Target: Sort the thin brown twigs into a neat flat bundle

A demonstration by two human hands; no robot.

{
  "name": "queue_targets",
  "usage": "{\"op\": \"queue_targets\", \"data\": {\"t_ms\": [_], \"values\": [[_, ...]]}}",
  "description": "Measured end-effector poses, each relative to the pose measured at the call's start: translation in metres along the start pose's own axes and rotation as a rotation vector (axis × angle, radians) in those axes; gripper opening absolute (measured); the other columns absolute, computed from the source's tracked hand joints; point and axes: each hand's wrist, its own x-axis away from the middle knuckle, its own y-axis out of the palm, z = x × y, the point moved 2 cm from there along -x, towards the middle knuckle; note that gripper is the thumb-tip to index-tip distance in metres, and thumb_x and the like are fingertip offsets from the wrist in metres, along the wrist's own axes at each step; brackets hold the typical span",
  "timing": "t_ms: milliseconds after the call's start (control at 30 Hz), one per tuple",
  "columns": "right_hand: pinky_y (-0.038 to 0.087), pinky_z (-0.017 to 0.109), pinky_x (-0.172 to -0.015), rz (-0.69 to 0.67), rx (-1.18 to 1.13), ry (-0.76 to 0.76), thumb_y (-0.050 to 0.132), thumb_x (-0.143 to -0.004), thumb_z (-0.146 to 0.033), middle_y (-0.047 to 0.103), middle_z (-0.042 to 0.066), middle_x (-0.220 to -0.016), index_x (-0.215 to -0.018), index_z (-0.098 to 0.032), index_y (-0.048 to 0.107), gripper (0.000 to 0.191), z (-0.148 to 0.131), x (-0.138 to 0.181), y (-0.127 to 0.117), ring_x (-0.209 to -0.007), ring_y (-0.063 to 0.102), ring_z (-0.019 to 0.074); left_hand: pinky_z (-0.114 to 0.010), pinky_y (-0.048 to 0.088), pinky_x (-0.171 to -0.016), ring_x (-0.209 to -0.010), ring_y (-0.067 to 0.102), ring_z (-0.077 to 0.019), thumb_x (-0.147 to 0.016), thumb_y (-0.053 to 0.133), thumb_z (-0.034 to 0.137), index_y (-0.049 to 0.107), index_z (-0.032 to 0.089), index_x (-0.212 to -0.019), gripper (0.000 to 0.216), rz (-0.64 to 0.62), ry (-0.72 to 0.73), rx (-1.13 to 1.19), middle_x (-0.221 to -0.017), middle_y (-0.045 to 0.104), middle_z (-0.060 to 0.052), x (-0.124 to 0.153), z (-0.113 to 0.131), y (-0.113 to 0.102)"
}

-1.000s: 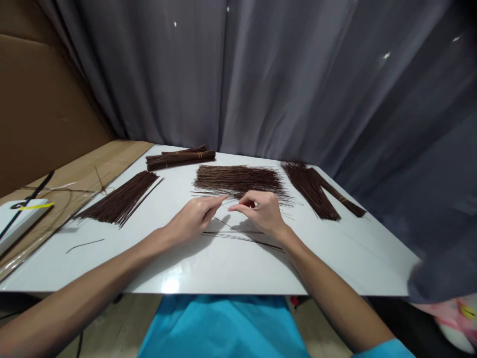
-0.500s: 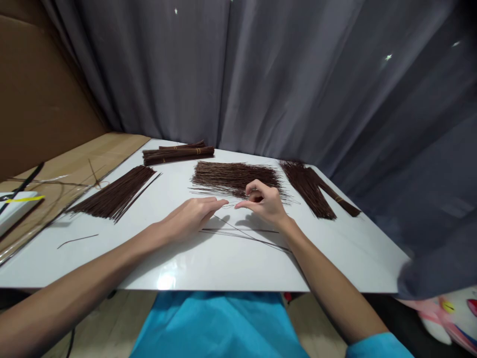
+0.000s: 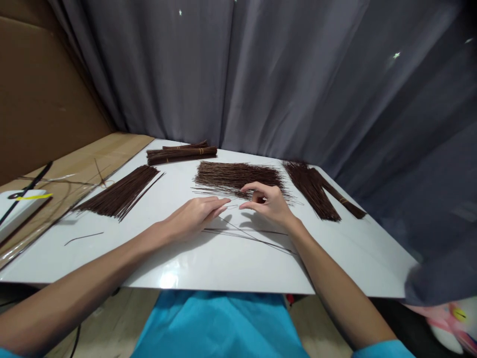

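My left hand is low over the table, its fingers pressed together and the thumb beneath. A thin brown stick pokes out from its fingertips toward the right hand. Facing it, my right hand is curved, with the index finger and thumb apart and nothing visible between them. Below the hands, several loose thin sticks lie crossed on the white table. Just behind the right hand is a wide layer of brown sticks, partly hidden by its fingers.
Tied bundles lie at the back left, and a fanned stick pile at the left. Another pile and a tied bundle are at the right. One bent stick lies front left. Cardboard borders the left side.
The right hand's thumb and index finger have spread wider apart. My left hand keeps nearly the same pose. The whole view has shifted slightly.
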Motion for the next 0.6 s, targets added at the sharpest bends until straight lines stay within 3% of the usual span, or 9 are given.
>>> {"op": "queue_targets", "data": {"t_ms": [233, 400, 600], "values": [[0.036, 0.027, -0.057, -0.012, 0.078, -0.026, 0.080, -0.096, -0.051, 0.058, -0.006, -0.066, -0.106, -0.023, 0.064, 0.034, -0.010, 0.003, 0.003, -0.056, 0.043, 0.0129, -0.034, 0.056, -0.078, -0.092, 0.073, -0.0228, -0.116, 0.040, 0.036, 0.064, 0.022, -0.148, 0.042, 0.035, -0.025, -0.092, -0.110, 0.076, -0.010, -0.001, -0.006, 0.002], [0.040, 0.027, -0.065, -0.067, 0.217, -0.131, 0.060, -0.110, -0.042, 0.073, 0.002, -0.082, -0.100, -0.021, 0.073, 0.026, -0.018, 0.002, 0.006, -0.065, 0.058, 0.0142, -0.034, 0.055, -0.079, -0.089, 0.071, -0.0222, -0.115, 0.041, 0.035, 0.069, 0.022, -0.143, 0.041, 0.064, -0.048, -0.116, -0.106, 0.075, -0.009, -0.001, -0.005, -0.001], [0.043, 0.027, -0.068, -0.057, 0.332, -0.194, 0.061, -0.110, -0.040, 0.080, 0.005, -0.088, -0.098, -0.021, 0.077, 0.028, -0.013, 0.002, 0.007, -0.070, 0.067, 0.0167, -0.036, 0.056, -0.076, -0.087, 0.073, -0.0228, -0.112, 0.051, 0.031, 0.080, 0.022, -0.126, 0.033, 0.115, -0.057, -0.018, -0.098, 0.078, -0.008, -0.003, -0.007, -0.002]]}}
